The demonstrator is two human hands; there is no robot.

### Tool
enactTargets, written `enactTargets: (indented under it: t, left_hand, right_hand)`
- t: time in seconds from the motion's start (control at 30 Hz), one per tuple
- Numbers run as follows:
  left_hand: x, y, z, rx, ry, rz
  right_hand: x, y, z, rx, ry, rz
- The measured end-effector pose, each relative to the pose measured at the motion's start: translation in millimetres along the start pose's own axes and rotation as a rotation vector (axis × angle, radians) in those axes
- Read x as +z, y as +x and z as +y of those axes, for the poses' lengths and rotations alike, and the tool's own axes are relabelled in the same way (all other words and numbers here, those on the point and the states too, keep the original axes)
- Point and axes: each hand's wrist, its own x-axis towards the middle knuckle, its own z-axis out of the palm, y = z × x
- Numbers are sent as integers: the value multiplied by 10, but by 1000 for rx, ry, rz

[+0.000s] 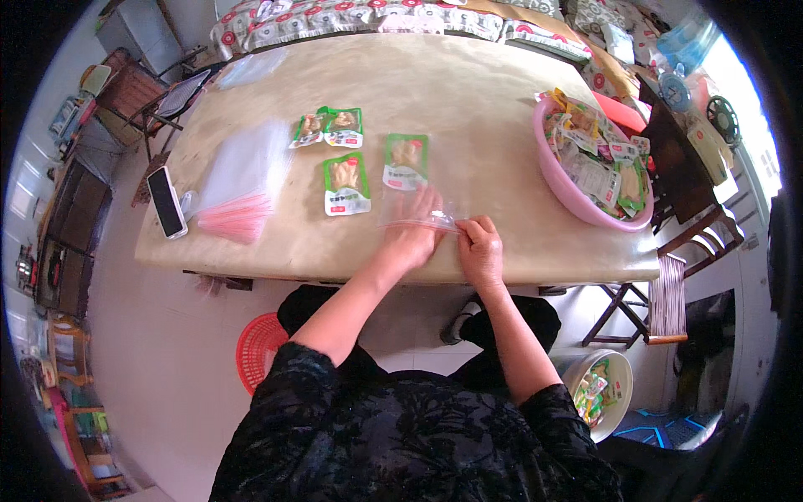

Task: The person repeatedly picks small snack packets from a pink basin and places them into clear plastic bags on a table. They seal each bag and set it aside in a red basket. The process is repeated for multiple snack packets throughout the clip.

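Note:
A clear plastic zip bag (439,210) lies flat before me, with a green-edged food packet (406,160) in its far part. My left hand (417,219) reaches into the bag's near opening, fingers just below the packet. At the bag's right near corner, my right hand (481,248) pinches the edge between thumb and fingers. Left of the bag lies one similar packet (347,183), face up. Beyond it, two more packets (344,127) overlap side by side. A fanned stack of zip bags with pink-red closures (235,216) lies further left.
A phone (166,202) lies at the table's left edge. A pink basin (564,194) full of packets stands at the right. On the floor are a red basket (257,351) and a white bucket (621,401) holding packets. More clear bags (251,69) lie at the far left corner.

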Motion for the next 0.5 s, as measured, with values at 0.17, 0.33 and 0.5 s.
enactTargets:
  t: [0.17,0.33,0.5]
  left_hand:
    - [-528,-733,-214,57,-172,421]
    - [-710,-332,-960,-600,189,245]
    - [-416,-75,-1234,-809,41,176]
  right_hand:
    - [0,8,-90,11,35,-30]
    - [-34,-15,-60,-20,25,-55]
    - [-34,7,-83,-30,37,-60]
